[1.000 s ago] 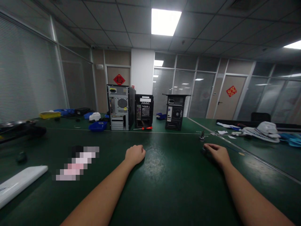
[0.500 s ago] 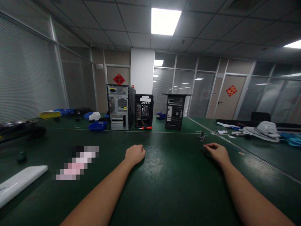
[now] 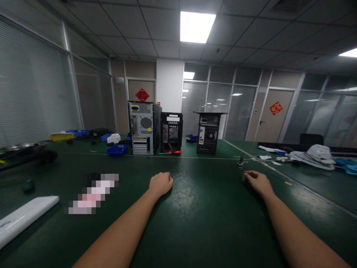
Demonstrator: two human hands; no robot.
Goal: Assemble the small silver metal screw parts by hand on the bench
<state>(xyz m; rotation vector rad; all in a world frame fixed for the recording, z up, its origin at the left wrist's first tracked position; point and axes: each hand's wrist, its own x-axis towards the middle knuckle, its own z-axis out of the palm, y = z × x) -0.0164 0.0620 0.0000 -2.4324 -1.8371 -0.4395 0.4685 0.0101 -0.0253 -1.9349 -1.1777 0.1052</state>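
My left hand (image 3: 161,184) rests on the green table (image 3: 195,223) with its fingers curled into a loose fist; nothing shows in it. Farther right, my right hand (image 3: 258,183) is closed in a pinch low over the table. A small dark greyish thing seems to be at its fingertips, too small to name. Just beyond those fingers stands a small metal piece (image 3: 240,162) with an upright stem. A screwdriver (image 3: 175,152) with a red and black handle lies farther back, apart from both hands.
Three computer cases stand at the back: a tall grey one (image 3: 142,128), a black one (image 3: 171,130) and another black one (image 3: 208,134). Blue bins (image 3: 117,150) sit left of them. A white slab (image 3: 28,214) lies near left. A white cap (image 3: 318,153) lies at right.
The view has shifted very slightly. Both hands hold nearly the same places, and the small dark thing at my right fingertips shows a little more.
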